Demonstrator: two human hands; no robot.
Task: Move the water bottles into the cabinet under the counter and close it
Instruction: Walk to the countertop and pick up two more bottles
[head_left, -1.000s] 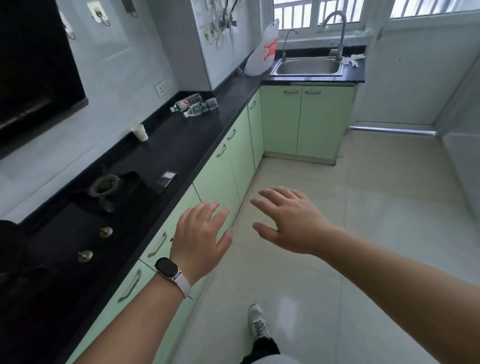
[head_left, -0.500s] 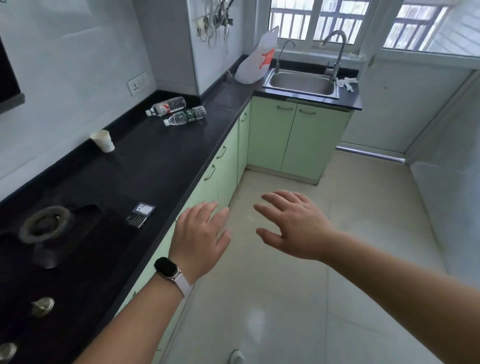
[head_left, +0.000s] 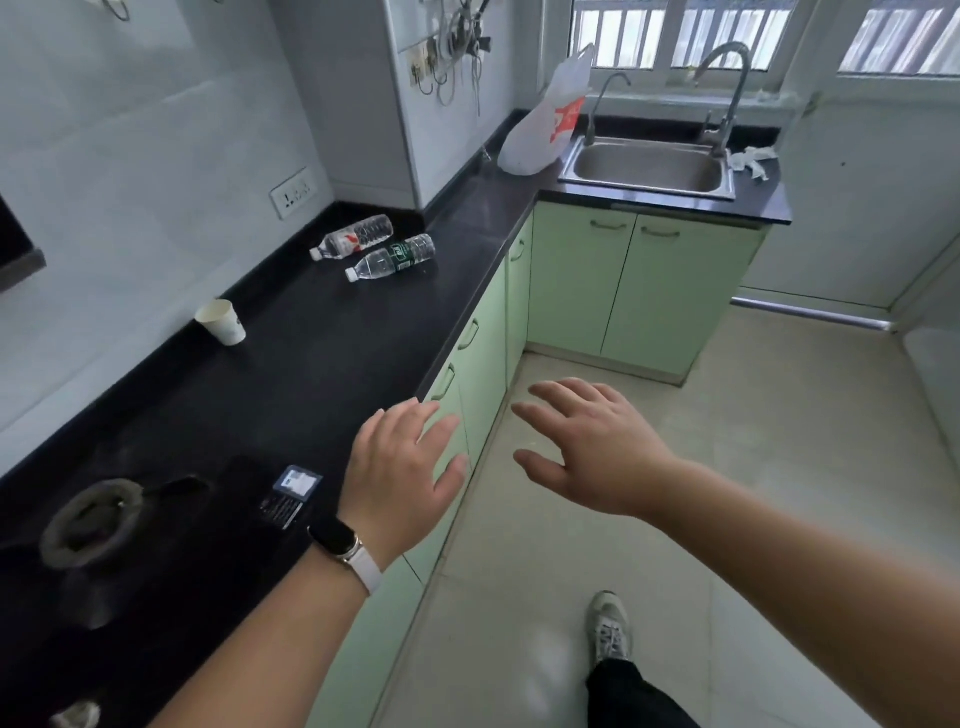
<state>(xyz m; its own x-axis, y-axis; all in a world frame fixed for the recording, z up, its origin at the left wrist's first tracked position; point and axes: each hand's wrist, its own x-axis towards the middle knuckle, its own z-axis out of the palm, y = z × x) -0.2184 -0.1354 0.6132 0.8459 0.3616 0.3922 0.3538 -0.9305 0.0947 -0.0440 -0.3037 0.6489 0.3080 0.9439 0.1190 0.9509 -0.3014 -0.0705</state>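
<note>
Two clear water bottles lie on their sides on the black counter (head_left: 322, 364) near the far corner: one with a red and white label (head_left: 353, 238) by the wall, one with a green label (head_left: 392, 258) in front of it. Pale green cabinet doors (head_left: 480, 364) under the counter are all closed. My left hand (head_left: 402, 473), with a watch on the wrist, hovers open over the counter's front edge. My right hand (head_left: 587, 447) hovers open over the floor. Both are empty and well short of the bottles.
A paper cup (head_left: 222, 322) stands near the wall. A small dark device (head_left: 290, 496) lies by the gas burner (head_left: 91, 519). A white plastic bag (head_left: 548, 124) leans beside the steel sink (head_left: 649, 166). My shoe (head_left: 609, 626) is on the tiled floor.
The view has moved forward along the counter, so the bottles and sink appear closer. Both hands stay spread and empty in much the same pose.
</note>
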